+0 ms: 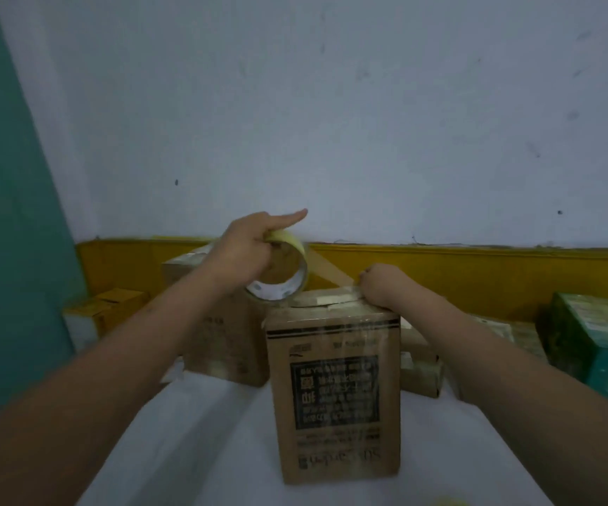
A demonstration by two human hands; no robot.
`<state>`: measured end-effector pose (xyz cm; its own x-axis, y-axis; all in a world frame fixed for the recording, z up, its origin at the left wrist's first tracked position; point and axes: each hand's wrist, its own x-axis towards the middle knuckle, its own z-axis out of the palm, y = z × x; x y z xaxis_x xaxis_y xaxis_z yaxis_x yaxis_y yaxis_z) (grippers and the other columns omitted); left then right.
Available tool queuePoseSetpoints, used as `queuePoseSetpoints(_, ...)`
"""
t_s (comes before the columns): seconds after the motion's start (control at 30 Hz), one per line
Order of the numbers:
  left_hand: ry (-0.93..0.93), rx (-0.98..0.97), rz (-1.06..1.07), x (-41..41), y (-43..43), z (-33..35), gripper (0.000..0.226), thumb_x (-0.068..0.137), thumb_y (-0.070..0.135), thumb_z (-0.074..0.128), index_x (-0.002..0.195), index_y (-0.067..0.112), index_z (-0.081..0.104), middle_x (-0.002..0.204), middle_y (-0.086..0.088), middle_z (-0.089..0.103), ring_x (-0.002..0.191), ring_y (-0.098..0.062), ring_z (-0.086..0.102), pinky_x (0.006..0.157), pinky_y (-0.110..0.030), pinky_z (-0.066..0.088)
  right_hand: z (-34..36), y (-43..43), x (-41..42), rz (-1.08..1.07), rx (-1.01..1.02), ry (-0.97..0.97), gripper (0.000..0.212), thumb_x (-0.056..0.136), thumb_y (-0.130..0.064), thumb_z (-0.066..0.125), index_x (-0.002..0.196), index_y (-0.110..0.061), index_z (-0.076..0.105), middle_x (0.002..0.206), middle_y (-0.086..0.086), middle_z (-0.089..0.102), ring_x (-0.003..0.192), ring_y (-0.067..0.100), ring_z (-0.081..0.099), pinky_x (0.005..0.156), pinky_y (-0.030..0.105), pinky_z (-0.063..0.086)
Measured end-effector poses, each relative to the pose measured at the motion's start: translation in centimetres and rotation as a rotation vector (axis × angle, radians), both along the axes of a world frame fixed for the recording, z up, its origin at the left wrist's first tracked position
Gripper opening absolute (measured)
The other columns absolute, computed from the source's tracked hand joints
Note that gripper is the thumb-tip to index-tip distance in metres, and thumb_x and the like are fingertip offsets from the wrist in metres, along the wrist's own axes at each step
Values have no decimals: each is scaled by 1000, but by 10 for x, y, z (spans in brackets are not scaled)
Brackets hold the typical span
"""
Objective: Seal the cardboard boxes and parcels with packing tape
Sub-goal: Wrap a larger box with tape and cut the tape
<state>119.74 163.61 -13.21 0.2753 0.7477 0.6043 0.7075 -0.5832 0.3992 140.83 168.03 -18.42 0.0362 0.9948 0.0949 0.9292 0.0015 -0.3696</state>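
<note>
Two hands are busy: left hand (244, 250) grips the tape roll (280, 284), right hand (379, 283) pinches its strip (328, 270) against the box (335, 396).

Both arms bare along all that shows: left forearm (123, 359) and right forearm (496, 359) look wide close to the camera and taper to the wrists. The left hand (244, 257) and right hand (379, 283) are bare as well. A small dark fleck (152, 306) sits on the left forearm near the wrist, too blurred to identify
</note>
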Motion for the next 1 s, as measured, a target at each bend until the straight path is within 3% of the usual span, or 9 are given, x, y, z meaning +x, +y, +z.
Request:
queuePoseSetpoints(0.1, 639, -72, 128, -30, -13, 29, 72, 92, -8, 43, 137, 48, 45, 90, 1, 45, 84, -19, 49, 61, -22, 34, -2, 4, 0, 22, -15, -116, 36, 104, -14, 32, 129, -2, 57, 132, 15, 56, 119, 30, 55, 87, 36, 48)
queuePoseSetpoints(0.23, 1003, -159, 204, -29, -32, 33, 73, 97, 2, 40, 153, 45, 21, 94, -1, 41, 72, -10, 38, 55, -23, 28, 0, 1, -7, 21, -15, -143, 35, 104, -14, 34, 126, -1, 57, 130, 15, 56, 119, 31, 55, 87, 35, 47)
queuePoseSetpoints(0.33, 1166, -151, 244, -34, -38, 22, 81, 96, -1, 37, 156, 44, 6, 116, -8, 50, 84, -17, 51, 64, -28, 37, 0, -3, -6, 3, -40, -171, 35, 104, -13, 33, 127, 0, 56, 130, 16, 55, 118, 31, 55, 87, 35, 47)
queuePoseSetpoints(0.43, 1218, -196, 232, -36, -40, 4, 86, 96, -1, 40, 155, 46, -2, 123, -11, 50, 93, -24, 56, 74, -39, 48, -2, -1, -5, 9, -30, -184, 33, 103, -12, 36, 123, 2, 58, 126, 19, 57, 116, 34, 56, 85, 36, 45)
queuePoseSetpoints(0.57, 1171, -243, 218, -36, -43, -18, 82, 100, 5, 40, 156, 41, -7, 113, -7, 45, 85, -22, 50, 57, -28, 33, -1, 1, -6, 34, -7, -163, 38, 106, -19, 29, 126, -1, 56, 132, 18, 55, 118, 32, 54, 93, 38, 48)
queuePoseSetpoints(0.7, 1070, -209, 271, -38, -39, -39, 87, 97, 3, 42, 155, 37, -14, 106, -4, 41, 79, -22, 51, 51, -28, 29, 2, -5, -9, 95, 19, -252, 75, 99, -65, 18, 118, -7, 62, 119, 17, 61, 107, 32, 57, 91, 42, 49)
queuePoseSetpoints(0.77, 965, -233, 254, -40, -37, -50, 82, 99, 8, 40, 156, 35, -11, 104, -5, 40, 74, -20, 46, 54, -29, 30, 7, -8, -15, 145, 13, -331, 75, 95, -70, 18, 117, -13, 62, 114, 11, 61, 107, 29, 56, 93, 44, 48)
queuePoseSetpoints(0.9, 866, -197, 232, -45, -27, -61, 72, 102, 18, 39, 158, 36, -3, 93, -1, 37, 75, -20, 45, 64, -32, 37, 12, -22, -49, 230, -134, -422, 90, 88, -79, 6, 151, -22, 37, 159, 8, 31, 146, 31, 26, 119, 57, 11)
queuePoseSetpoints(1.0, 866, -163, 240, -47, -22, -65, 70, 101, 17, 41, 158, 32, 4, 93, -2, 39, 77, -22, 47, 64, -33, 37, 9, -40, -72, 336, -194, -349, 107, 73, -91, -1, 158, -26, 3, 165, 2, -2, 152, 25, -4, 119, 58, -7)
